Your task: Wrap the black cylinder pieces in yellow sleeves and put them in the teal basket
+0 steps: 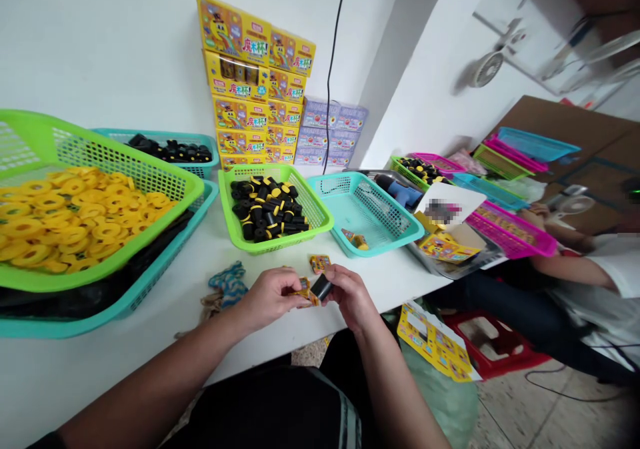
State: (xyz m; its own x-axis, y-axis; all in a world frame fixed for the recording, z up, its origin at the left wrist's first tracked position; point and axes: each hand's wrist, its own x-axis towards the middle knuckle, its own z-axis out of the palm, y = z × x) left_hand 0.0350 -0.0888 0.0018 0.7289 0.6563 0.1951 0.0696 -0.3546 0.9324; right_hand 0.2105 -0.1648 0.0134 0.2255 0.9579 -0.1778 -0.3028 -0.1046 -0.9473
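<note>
Both hands meet just over the near edge of the bench [165, 315]. Left hand [267, 297] has its fingers [293, 289] closed on a small yellow carton [305, 292]; right hand [350, 295] pinches a black cylinder [323, 287] at the fingertips, touching the carton; held close in, probably so both pieces line up under the eyes. One more printed carton [320, 262] lies flat on the bench just beyond the hands, in easy reach.

Containers: green basket [320, 219] straight ahead holds black cylinders with yellow bands, heaped toward its left; likely parked there as the nearest stock. Teal basket [400, 225] to its right is nearly bare; a couple of yellow packs by the near wall. Big green basket [150, 169] on the left is full of yellow rings; it sits tilted on a lower teal basket [150, 282] lined with something dark. Back teal basket [205, 162] carries black parts. Yellow boxes [250, 82] are stacked against the wall, purple boxes [330, 129] beside them. A co-worker's arm [575, 269] rests at the right, by a pink basket [515, 235].
</note>
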